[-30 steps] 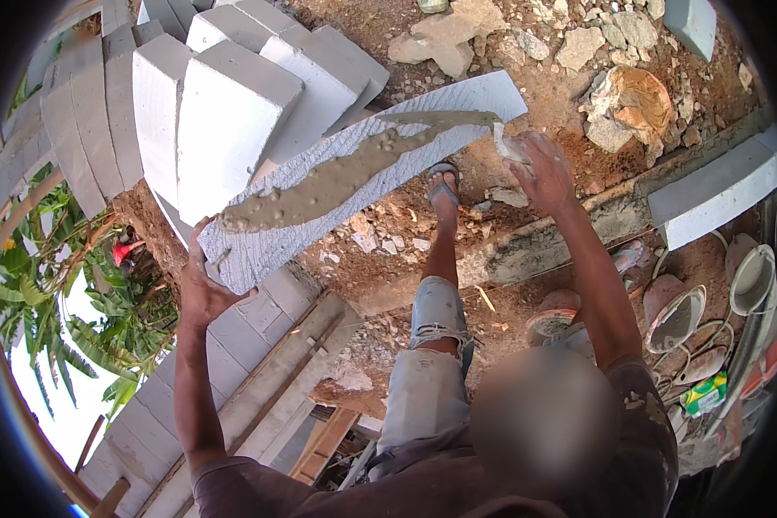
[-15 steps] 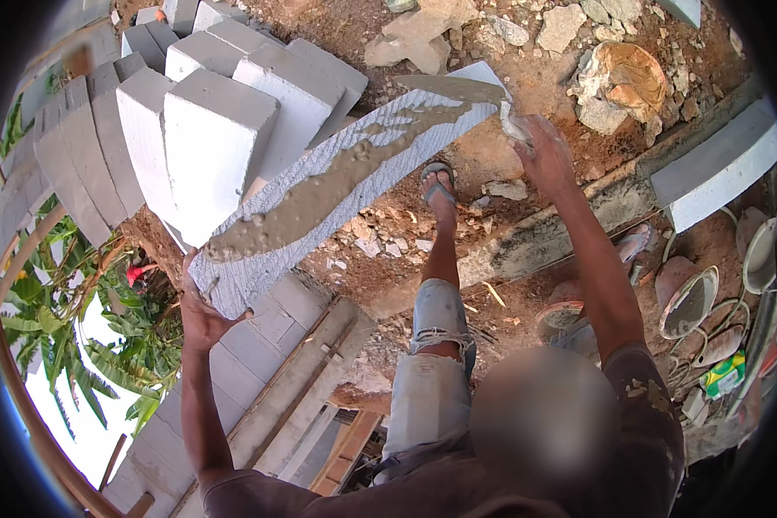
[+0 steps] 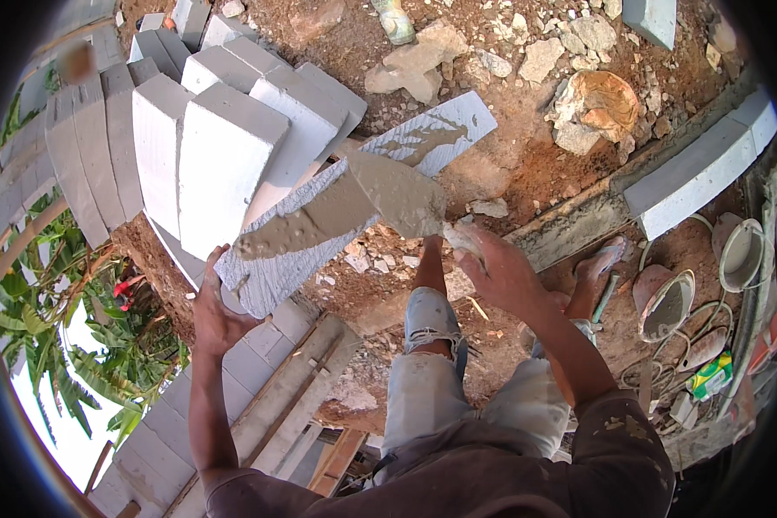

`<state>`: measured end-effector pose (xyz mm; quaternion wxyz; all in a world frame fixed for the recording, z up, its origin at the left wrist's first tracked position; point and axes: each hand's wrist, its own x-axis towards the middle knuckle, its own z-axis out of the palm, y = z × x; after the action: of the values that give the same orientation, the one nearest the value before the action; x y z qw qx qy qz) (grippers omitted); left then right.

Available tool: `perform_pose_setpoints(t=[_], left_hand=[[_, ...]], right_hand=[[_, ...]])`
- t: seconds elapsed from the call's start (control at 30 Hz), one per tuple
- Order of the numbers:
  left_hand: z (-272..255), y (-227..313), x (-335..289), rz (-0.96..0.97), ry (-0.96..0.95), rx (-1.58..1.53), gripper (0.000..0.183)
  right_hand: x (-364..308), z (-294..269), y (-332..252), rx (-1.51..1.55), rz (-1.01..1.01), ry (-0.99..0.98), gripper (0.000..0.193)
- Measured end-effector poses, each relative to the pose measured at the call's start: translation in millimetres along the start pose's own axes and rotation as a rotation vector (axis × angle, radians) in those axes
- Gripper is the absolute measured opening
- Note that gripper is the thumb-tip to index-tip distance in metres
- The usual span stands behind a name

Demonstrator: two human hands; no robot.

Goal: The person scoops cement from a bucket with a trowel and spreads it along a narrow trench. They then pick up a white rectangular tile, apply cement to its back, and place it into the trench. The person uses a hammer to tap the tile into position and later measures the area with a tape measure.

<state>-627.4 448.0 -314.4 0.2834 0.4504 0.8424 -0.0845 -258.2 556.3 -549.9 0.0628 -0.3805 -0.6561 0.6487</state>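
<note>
Head view: what does the left hand [image 3: 214, 315] have?

"One end of a long, pale block [image 3: 272, 281]. Its grip pinches that end, with the thumb by the low edge and the fingers by the top corner."

"And where is the block?"

"Out in front of the person, over the brown dirt [image 3: 483, 186]. It slants up to the right, and the far end points away. I can't tell if it sits on something."

"What's on it?"

"Wet gray paste [image 3: 293, 223], in a fat strip down the middle. Near the far end it gets thin and patchy. Both long edges show some bare block."

"Is the right hand [image 3: 505, 272] busy too?"

"Yes! Its grip is closed on the handle of a trowel [image 3: 397, 194]. The wide blade is smeared with gray and lies across the middle of the block. I can't tell how hard it pushes."

"What else is close by?"

"A big pile [image 3: 233, 160] of white blocks, just past the block on the left. Leafy plants [image 3: 56, 345] grow on the far left. On the right, more blocks make a low row [image 3: 699, 177], with two buckets [image 3: 665, 306] near it. Broken stones [image 3: 544, 56] lie at the top."
</note>
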Motion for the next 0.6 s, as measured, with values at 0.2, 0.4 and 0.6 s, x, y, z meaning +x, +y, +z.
perform_pose_setpoints(t=[0.2, 0.4, 0.6], left_hand=[[11, 16, -2, -0.141, 0.046, -0.33, 0.132], [8, 9, -2, -0.022, -0.044, -0.309, 0.124], [3, 18, -4, -0.029, -0.021, -0.233, 0.128]], right_hand=[[50, -29, 92, 0.009, 0.186, 0.046, 0.049], [94, -45, 139, 0.506, 0.561, 0.04, 0.042], [82, -45, 157, 0.873, 0.678, -0.004, 0.043]])
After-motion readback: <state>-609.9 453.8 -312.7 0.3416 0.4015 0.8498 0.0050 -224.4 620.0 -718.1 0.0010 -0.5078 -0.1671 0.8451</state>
